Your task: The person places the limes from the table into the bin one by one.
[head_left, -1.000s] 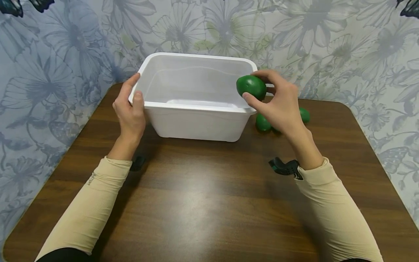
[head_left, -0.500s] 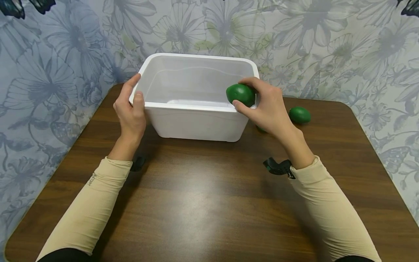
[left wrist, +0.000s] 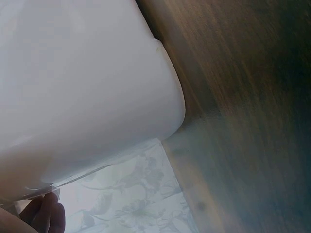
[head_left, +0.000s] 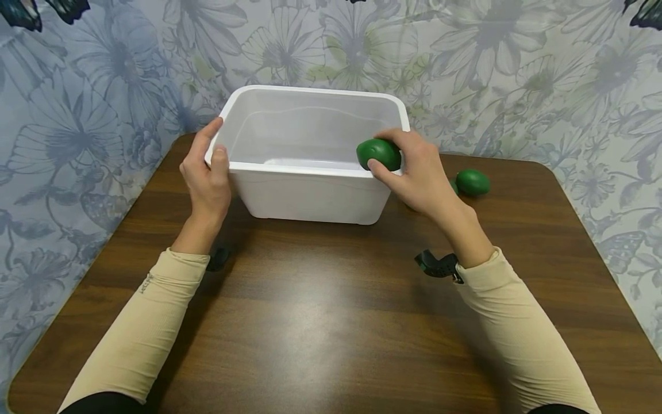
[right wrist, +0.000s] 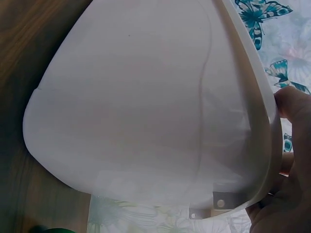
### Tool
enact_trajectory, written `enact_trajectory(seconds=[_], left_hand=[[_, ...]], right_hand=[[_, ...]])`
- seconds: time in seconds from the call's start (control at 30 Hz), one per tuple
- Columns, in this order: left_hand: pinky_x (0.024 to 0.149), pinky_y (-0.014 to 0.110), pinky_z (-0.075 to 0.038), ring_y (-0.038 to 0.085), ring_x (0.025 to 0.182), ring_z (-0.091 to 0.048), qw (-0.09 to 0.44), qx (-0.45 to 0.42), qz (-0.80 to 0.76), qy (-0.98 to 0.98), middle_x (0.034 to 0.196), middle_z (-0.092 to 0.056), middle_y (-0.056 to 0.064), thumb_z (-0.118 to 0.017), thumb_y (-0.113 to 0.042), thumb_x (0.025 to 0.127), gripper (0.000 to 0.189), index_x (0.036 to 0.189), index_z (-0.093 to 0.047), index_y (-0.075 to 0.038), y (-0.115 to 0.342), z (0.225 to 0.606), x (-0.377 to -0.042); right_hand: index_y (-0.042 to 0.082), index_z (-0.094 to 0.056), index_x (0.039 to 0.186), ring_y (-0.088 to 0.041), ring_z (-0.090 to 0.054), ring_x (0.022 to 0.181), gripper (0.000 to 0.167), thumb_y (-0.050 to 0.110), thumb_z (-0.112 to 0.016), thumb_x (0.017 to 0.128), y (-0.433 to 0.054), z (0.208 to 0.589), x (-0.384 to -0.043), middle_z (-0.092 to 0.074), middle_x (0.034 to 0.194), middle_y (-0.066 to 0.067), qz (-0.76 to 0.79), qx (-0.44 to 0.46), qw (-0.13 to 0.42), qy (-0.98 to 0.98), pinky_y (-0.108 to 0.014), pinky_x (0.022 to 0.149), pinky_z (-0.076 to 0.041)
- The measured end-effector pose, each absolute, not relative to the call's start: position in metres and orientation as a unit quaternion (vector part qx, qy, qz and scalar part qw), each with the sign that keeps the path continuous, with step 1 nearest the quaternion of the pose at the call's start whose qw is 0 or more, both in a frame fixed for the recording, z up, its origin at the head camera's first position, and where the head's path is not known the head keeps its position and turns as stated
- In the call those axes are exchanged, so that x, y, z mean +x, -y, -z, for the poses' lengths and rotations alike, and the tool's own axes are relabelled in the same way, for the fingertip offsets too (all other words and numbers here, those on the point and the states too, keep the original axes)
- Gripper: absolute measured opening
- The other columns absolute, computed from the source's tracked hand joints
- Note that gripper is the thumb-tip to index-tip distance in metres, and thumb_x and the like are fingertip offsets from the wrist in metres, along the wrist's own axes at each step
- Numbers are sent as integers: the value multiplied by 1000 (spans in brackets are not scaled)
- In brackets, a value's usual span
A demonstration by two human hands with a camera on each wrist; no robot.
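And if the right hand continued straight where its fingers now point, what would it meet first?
Probably the white rectangular plastic tub; the green oval object held in the right hand would lead. Depth leaves the exact contact spot unclear.

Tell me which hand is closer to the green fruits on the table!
Right: the right hand, holding another green fruit, is just left of the fruits on the table. The left hand is farther, at the left end of the white tub.

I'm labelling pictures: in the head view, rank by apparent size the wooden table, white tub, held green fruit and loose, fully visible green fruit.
Wooden table
White tub
Held green fruit, loose green fruit: order unsure; the held one seems nearer and is partly covered.
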State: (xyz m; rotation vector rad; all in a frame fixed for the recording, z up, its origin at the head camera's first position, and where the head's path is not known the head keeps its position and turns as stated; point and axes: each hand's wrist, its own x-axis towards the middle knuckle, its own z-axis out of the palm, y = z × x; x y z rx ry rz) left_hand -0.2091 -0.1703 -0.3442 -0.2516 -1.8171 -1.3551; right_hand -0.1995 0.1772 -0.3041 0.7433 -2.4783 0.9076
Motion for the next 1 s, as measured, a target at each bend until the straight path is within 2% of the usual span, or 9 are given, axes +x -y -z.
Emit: enact_trajectory(seconds=[0.23,0.47,0.7,0.83,1.0], left_hand=[[92,15,-47,41,114,-69,424,-93,524,733,131,-73,18,-50,-35,87,64,135,-70,1,180,361,-224],[92,15,-47,45,112,-68,421,-96,530,730,129,-72,24,-49,-32,87,63,133,-69,5,170,343,-206],[89,13,-47,47,110,-68,422,-101,534,726,128,-72,26,-49,-32,86,63,132,-70,6,168,340,-204],[89,13,-47,45,110,-68,420,-101,535,726,129,-72,25,-49,-33,87,63,132,-70,5,168,341,-205],[90,13,-47,45,110,-68,421,-102,536,724,128,-72,26,-48,-33,87,63,132,-70,5,168,342,-206]], right_hand=[[5,-75,120,-28,-65,106,26,17,-65,99,-177,310,-200,-78,114,-10,-327,283,219,875,-45,90,-46],[5,-72,128,-29,-66,115,33,20,-67,99,-179,311,-196,-75,124,-11,-334,268,243,870,-48,99,-49],[3,-69,134,-26,-67,125,37,14,-68,99,-189,311,-193,-72,133,-11,-404,233,306,830,-37,108,-52],[-4,-69,131,-30,-67,123,34,8,-64,99,-193,303,-182,-72,131,-17,-439,193,323,815,-42,107,-54],[-10,-67,128,-36,-66,122,32,2,-61,99,-200,298,-173,-71,128,-23,-449,163,316,820,-49,106,-53]])
